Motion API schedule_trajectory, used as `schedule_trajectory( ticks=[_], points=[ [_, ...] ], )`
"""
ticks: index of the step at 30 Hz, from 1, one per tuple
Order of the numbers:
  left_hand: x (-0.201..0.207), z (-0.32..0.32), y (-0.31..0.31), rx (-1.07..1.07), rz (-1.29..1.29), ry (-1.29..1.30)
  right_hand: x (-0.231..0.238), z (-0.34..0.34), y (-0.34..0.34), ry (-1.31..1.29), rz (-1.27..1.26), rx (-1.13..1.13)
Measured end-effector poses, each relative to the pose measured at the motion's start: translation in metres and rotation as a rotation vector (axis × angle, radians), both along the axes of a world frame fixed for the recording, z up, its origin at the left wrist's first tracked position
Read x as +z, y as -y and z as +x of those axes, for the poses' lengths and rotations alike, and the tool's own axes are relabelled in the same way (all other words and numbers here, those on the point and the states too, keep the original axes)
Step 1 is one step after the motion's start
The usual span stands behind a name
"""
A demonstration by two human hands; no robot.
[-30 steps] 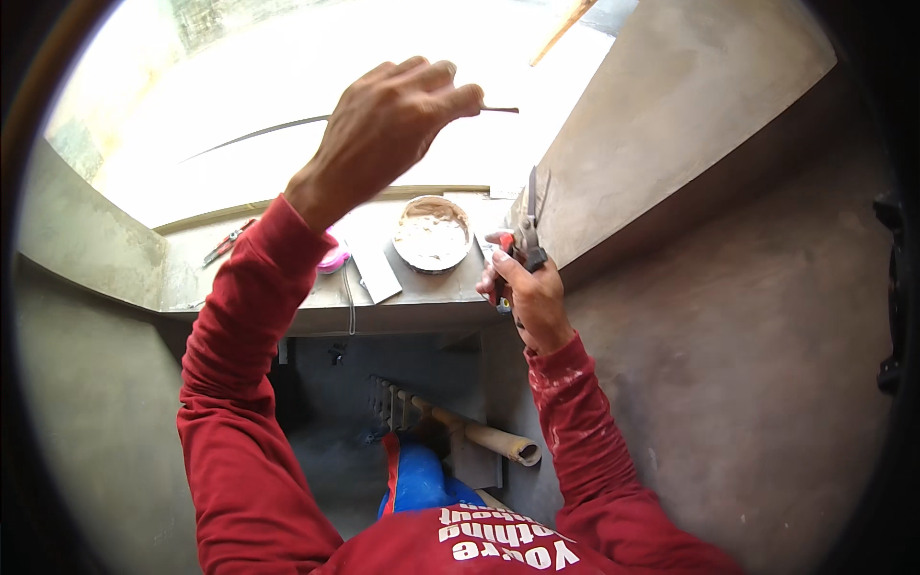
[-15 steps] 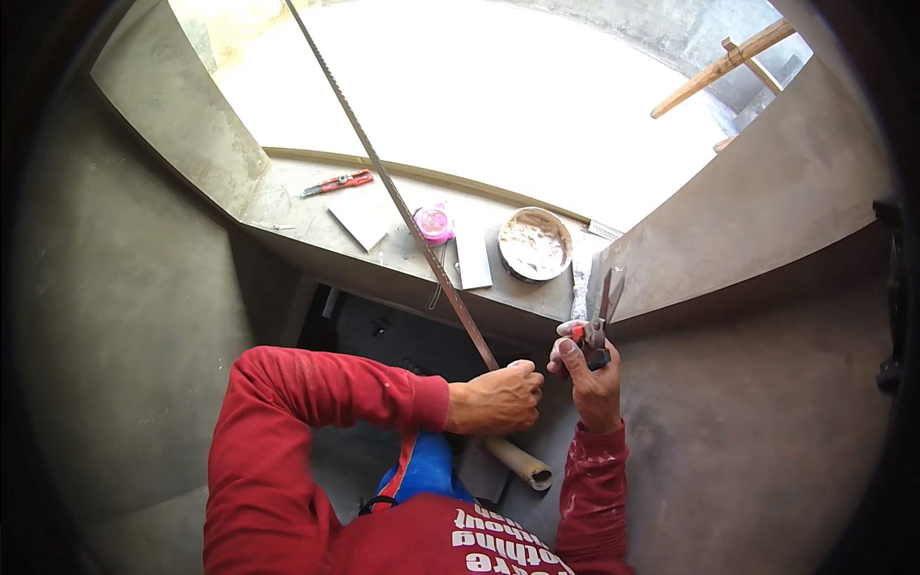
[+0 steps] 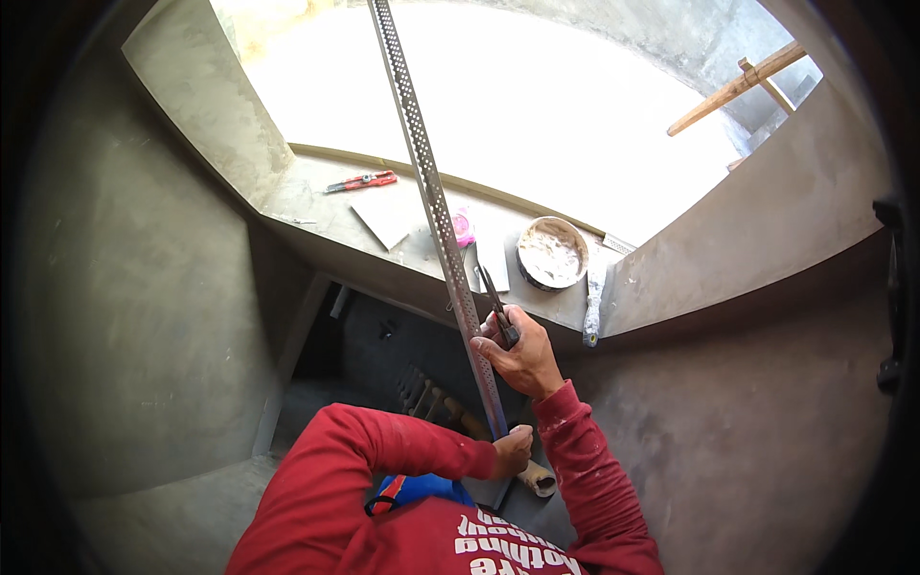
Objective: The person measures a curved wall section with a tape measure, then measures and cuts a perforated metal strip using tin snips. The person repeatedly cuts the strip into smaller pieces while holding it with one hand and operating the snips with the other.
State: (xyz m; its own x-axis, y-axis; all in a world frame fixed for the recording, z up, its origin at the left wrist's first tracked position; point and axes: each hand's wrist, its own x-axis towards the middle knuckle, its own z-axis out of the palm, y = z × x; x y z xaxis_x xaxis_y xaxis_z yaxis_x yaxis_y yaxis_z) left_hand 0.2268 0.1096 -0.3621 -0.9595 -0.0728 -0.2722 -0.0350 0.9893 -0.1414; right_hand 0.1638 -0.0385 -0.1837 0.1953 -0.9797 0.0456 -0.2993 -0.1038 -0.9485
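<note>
My left hand [image 3: 514, 451] is closed round the lower end of a long perforated metal corner bead [image 3: 434, 192], which rises past the ledge into the bright opening. My right hand [image 3: 527, 358] grips a pair of dark-handled snips [image 3: 498, 305], their blades pointing up beside the bead. The thumb of that hand lies at or very near the bead's edge. Behind the bead, on the ledge [image 3: 326, 206], sits a pink tape measure [image 3: 464, 229], partly covered by it. A tub of pale plaster [image 3: 552, 253] stands to the right.
A red utility knife [image 3: 361, 181], a grey square plate [image 3: 381, 218] and a plaster-smeared putty knife [image 3: 593, 302] lie on the ledge. Curved grey walls flank the opening. A cardboard tube [image 3: 538, 478] is below my hands, and wooden poles [image 3: 738, 87] stick out at upper right.
The bead has turned, showing its perforated face. My left hand has moved lower and nearer my body. My right hand has brought the snips leftward, beside the bead.
</note>
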Motion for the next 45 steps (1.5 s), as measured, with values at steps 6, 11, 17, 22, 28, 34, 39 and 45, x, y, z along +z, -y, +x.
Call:
schedule_trajectory(
  ticks=[6,11,17,22,28,34,39,45],
  points=[
    [-0.012,-0.009,0.0,0.036,-0.006,0.234,-0.006,0.006,-0.006,-0.064,-0.018,-0.059],
    [-0.037,-0.002,0.017,0.069,-0.085,0.034,-0.031,0.003,-0.009,-0.12,-0.224,-0.091],
    [0.017,0.065,0.032,-0.025,0.215,-0.525,-0.063,-0.02,-0.008,-0.135,-0.181,-0.182],
    [0.144,0.115,0.105,0.789,0.191,-1.237,-0.088,-0.02,-0.017,-0.125,-0.302,-0.251],
    [0.285,0.133,0.242,0.776,0.623,-2.002,-0.11,-0.001,-0.032,-0.093,-0.217,-0.22],
    [0.372,0.137,0.288,0.679,1.042,-2.072,-0.118,0.021,-0.036,-0.102,-0.378,-0.198],
    [0.385,0.136,0.289,0.597,1.087,-1.946,-0.11,0.03,-0.03,-0.086,-0.37,-0.172],
    [0.365,0.152,0.283,0.727,0.951,-1.764,-0.069,0.016,-0.039,-0.011,-0.081,-0.272]
  ],
)
